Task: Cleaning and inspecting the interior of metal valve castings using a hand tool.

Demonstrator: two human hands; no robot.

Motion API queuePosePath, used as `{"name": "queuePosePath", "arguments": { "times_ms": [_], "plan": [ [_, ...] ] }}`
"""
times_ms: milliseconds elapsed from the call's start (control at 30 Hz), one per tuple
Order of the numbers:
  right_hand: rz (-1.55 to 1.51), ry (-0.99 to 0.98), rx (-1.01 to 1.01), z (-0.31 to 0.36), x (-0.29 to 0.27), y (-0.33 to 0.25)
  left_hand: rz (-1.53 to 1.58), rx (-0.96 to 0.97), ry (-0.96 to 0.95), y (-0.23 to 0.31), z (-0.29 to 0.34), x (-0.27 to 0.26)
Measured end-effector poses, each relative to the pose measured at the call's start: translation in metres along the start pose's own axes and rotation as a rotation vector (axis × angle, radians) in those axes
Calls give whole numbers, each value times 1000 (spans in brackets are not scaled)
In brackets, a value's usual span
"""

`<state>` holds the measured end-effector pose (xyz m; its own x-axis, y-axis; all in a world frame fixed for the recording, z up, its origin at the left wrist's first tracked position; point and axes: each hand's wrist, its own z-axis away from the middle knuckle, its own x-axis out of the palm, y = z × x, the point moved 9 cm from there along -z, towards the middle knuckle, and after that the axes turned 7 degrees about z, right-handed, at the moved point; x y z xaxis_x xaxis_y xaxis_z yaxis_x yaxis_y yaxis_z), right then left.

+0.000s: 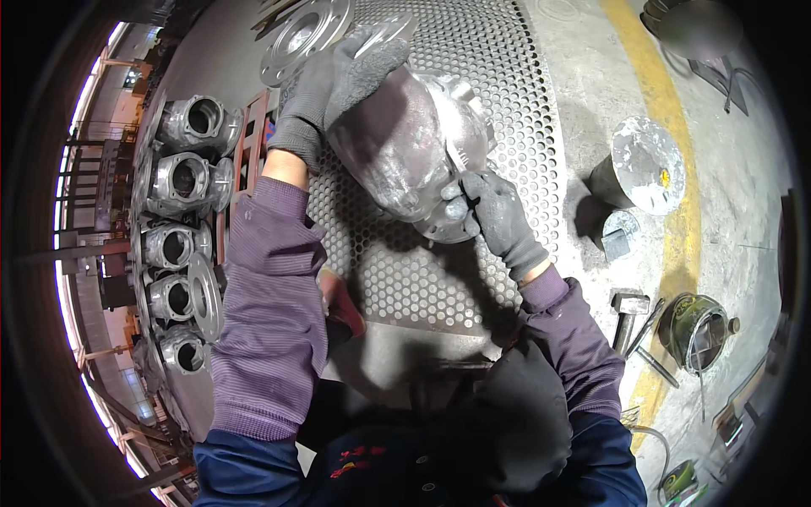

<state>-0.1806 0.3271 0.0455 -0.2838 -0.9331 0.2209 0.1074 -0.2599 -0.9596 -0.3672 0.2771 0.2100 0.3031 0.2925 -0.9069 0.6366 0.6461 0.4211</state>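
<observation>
A large grey metal casting (389,139) with a rounded body and flanged ends lies on a perforated metal work surface. My left hand (351,80), in a grey glove, grips its far left end by the flange, the fingertips partly hidden. On the near right side of the casting, my gloved right hand (498,211) is closed around a thin, light-coloured, flat hand tool (457,159). The tool's far end lies against the casting's surface; whether it is a file or a scraper I cannot make out.
Round flanges (306,38) lie beyond my left hand. Several flanged valve castings (182,177) stand in a row at the left. On the floor at the right are a grey metal cylinder (646,160), a hammer (628,317) and a dark green round container (680,334).
</observation>
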Motion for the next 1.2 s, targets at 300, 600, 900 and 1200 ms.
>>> {"name": "queuePosePath", "arguments": {
  "times_ms": [300, 600, 900, 1200],
  "plan": [
    [-44, -76, 148, -21, 18, 17, 140, 110, 26, -21, 2, 0],
    [612, 405, -373, -13, -21, -8, -306, 42, -6, -26, -13, 4],
    [931, 217, -288, 0, 13, -25, -169, 35, 33, -8, -3, 0],
    [691, 282, -296, -4, -4, -28, -210, 138, 82, -7, 5, -8]
  ]
}}
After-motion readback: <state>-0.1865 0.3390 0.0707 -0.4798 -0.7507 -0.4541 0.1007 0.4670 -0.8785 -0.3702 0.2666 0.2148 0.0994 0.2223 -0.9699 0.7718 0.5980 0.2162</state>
